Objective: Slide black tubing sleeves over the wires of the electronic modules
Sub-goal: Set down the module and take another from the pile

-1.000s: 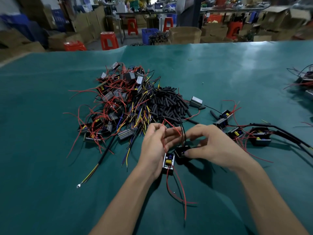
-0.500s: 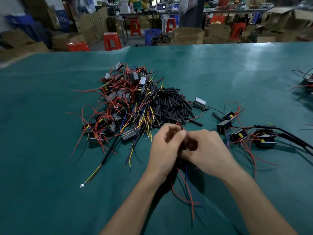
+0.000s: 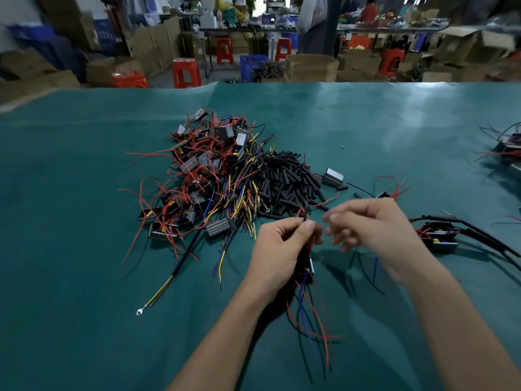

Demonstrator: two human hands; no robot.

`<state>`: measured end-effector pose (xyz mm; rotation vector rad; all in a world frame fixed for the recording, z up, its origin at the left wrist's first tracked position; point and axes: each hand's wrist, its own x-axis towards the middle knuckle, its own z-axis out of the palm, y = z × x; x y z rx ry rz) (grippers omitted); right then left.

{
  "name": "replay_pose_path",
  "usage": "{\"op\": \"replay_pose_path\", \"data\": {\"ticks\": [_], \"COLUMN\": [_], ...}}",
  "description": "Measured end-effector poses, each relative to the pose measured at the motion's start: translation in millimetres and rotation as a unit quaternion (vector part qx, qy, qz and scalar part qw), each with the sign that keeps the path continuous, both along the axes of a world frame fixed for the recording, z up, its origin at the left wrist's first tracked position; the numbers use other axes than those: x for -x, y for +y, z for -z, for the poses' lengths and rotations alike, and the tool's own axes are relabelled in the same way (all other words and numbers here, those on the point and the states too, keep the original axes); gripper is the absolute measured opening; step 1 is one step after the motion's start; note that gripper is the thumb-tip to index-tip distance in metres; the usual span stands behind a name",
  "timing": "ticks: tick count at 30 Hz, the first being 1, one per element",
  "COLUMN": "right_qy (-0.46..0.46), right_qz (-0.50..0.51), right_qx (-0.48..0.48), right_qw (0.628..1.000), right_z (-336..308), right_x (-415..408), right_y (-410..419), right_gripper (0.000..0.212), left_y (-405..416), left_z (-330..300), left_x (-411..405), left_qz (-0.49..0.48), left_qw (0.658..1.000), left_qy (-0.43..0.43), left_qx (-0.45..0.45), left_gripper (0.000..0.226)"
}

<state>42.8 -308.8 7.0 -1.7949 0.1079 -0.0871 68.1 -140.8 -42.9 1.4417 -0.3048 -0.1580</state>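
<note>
My left hand grips a small electronic module by its wires, lifted off the table, thumb and fingers pinching the red and black wires near their upper ends. Red, black and blue wires hang down from it. My right hand hovers just right of the left, blurred, fingers loosely curled and holding nothing I can see. A heap of black tubing sleeves lies just beyond my hands. To its left sits a tangled pile of modules with red, yellow and blue wires.
Modules with sleeved wires lie at the right, their black tubing trailing toward the table edge. More wired modules sit at far right. A long sleeved cable with a ring terminal lies at left. Green cloth covers the table.
My hands had been together over the module; my right hand has now pulled away to the right. The left hand has raised the module by its wires.
</note>
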Motion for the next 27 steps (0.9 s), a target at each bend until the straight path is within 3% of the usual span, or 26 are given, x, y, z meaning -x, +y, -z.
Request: {"op": "replay_pose_path", "data": {"ticks": [3, 6, 8, 15, 27], "right_qy": [-0.062, -0.065, -0.041, -0.091, -0.092], "right_qz": [0.035, -0.064, -0.12, -0.108, -0.1], "right_qx": [0.174, 0.426, 0.508, 0.511, 0.547], "right_qw": [0.982, 0.9, 0.852, 0.848, 0.826], "right_z": [-10, -20, -17, 7, 16], "right_x": [-37, -82, -103, -113, -104], "right_y": [6, 19, 26, 21, 26], "right_gripper": [0.018, 0.023, 0.034, 0.014, 0.01], "left_y": [-3, -3, -1, 3, 6], "left_z": [0, 0, -1, -3, -4], "left_x": [0, 1, 3, 2, 2], "left_qz": [-0.001, -0.009, -0.015, -0.025, -0.018], "left_qw": [1.0, 1.0, 0.999, 0.999, 0.998], "left_qy": [0.007, 0.016, 0.011, -0.005, -0.013], "left_qx": [-0.005, -0.011, -0.027, -0.046, -0.054], "left_gripper": [0.021, 0.02, 0.021, 0.011, 0.011]}}
